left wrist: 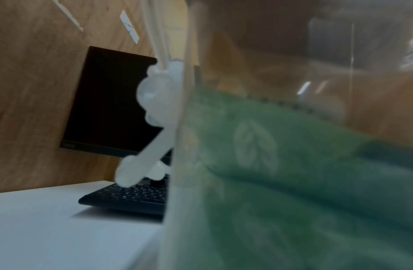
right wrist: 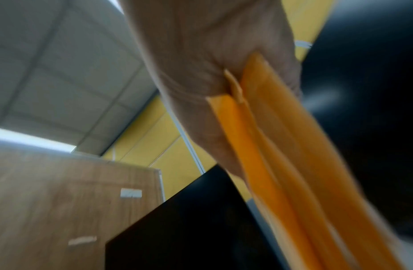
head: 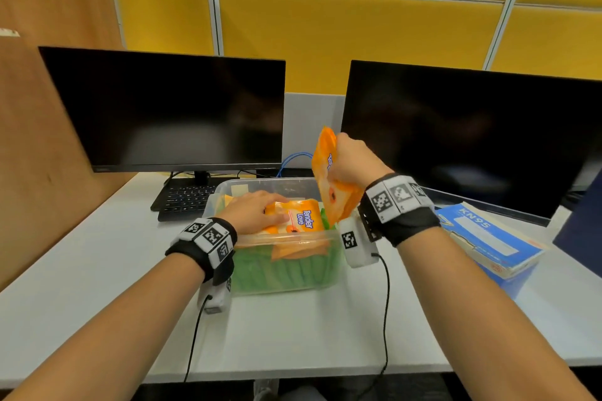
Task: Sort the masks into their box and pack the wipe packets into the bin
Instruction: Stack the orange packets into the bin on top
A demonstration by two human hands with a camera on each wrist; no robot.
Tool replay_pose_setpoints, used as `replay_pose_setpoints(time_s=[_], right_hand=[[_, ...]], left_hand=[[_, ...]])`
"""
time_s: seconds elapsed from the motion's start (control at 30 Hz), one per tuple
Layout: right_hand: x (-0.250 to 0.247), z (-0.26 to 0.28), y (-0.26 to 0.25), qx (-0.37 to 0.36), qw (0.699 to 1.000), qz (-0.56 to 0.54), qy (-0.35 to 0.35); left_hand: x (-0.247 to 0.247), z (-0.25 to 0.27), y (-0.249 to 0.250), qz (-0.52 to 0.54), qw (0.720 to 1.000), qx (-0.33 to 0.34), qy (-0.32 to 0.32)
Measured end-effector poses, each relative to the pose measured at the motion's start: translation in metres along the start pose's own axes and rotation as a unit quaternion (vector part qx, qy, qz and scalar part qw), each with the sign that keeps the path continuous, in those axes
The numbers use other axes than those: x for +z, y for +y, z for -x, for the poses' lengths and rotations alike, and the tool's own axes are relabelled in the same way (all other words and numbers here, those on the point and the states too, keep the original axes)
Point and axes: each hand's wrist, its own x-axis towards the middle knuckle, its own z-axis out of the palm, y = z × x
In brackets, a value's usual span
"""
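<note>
Two bare forearms, each strapped with a black wristband bearing square coded markers, reach forward over a white desk (head: 97, 257). Nearest the viewer stands a clear plastic bin (head: 286, 239) with rounded corners, its lower part filled with green wipe packets (head: 280, 270) printed with a pale leaf motif; the left wrist view shows these green packets (left wrist: 293, 164) pressed against the translucent wall, blurred. Flat orange packets lie on top of the green layer. The left hand (head: 254, 212) rests palm down, fingers extended, on an orange "Tender Love" wipe packet (head: 299, 216) lying at the top of the bin. The right hand (head: 355, 161) is raised above the bin's right rim, its fingers curled around a small stack of orange wipe packets (head: 329, 179) held upright on edge; the right wrist view shows the stack (right wrist: 282, 164) clasped between palm and fingers, though how many packets it holds cannot be told. To the right, on the desk, lies a blue and white cardboard box marked "KN95" (head: 488, 238), well apart from the bin. Behind the bin sits a black keyboard (head: 185, 198), and beyond it two dark monitors (head: 169, 107) stand before yellow partition panels (head: 325, 16).
</note>
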Motion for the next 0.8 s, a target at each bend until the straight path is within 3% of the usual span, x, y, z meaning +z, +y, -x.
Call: replay_pose_setpoints(time_s=[0.07,0.2,0.27,0.33,0.47,0.53,0.63,0.8], right_hand=[[0.009,0.004,-0.012,-0.013,0.996,0.08,-0.027],[0.056,0.003,-0.022,0.042,0.983,0.15,-0.097],[0.069,0.003,-0.026,0.024,0.967,0.163,-0.192],[0.065,0.002,-0.025,-0.017,0.963,0.135,-0.234],[0.048,-0.015,0.007,0.02,0.996,0.028,-0.085],[0.054,-0.011,0.017,-0.028,0.995,0.009,-0.096],[0.071,-0.001,0.023,-0.066,0.98,0.037,-0.183],[0.075,0.002,0.03,-0.11,0.983,-0.113,-0.098]], left_hand=[[0.0,0.0,0.0,0.002,1.0,0.0,0.007],[0.001,0.0,-0.002,0.021,1.0,0.002,0.021],[0.001,0.0,-0.003,0.051,0.998,0.004,0.035],[-0.001,0.0,-0.002,0.088,0.994,0.014,0.065],[0.0,0.0,-0.001,0.078,0.995,0.027,0.064],[0.003,-0.002,-0.005,0.048,0.997,0.039,0.039],[0.004,-0.004,-0.007,0.017,0.998,0.049,0.025],[0.002,0.0,-0.002,0.1,0.99,0.08,0.057]])
